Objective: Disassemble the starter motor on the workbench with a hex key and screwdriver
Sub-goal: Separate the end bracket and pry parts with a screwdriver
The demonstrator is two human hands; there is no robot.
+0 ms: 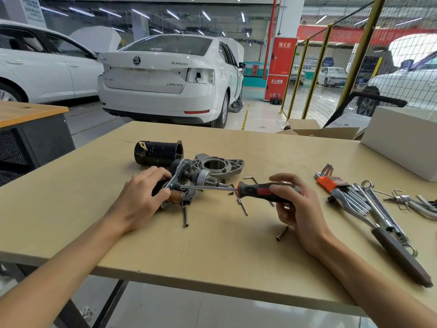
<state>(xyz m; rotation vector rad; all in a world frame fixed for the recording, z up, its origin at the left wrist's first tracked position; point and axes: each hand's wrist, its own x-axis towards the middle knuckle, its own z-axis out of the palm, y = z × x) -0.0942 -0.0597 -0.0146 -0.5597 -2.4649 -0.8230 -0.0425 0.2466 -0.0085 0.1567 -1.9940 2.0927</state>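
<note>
midway through the teardown, judging by the parts already apart: black cylindrical housing (158, 153) lying on its side at the far edge of the work area, grey drive-end casting (218, 165) just beside it, long through bolts (186, 217) and a loose hex key (251, 179) scattered on the workbench (212, 245). current step, probably: loosening a screw on the end plate of the remaining armature and brush assembly (183, 185), lying near the middle of the bench.

left hand (142, 197) curled round that assembly, pinning it down. right hand (292, 201) wrapped round the red-and-black handle of the screwdriver (267, 191), shaft running level to the left, tip resting at the plate by the left thumb. cannot tell whether the tip is seated in a screw head.

next move likely calls for firm inward pressure along the shaft while turning, a steady left grip against the assembly rolling, and care over the copper commutator just below the tip. hex key set (331, 182) and spanners (369, 204) lying well to the right.
</note>
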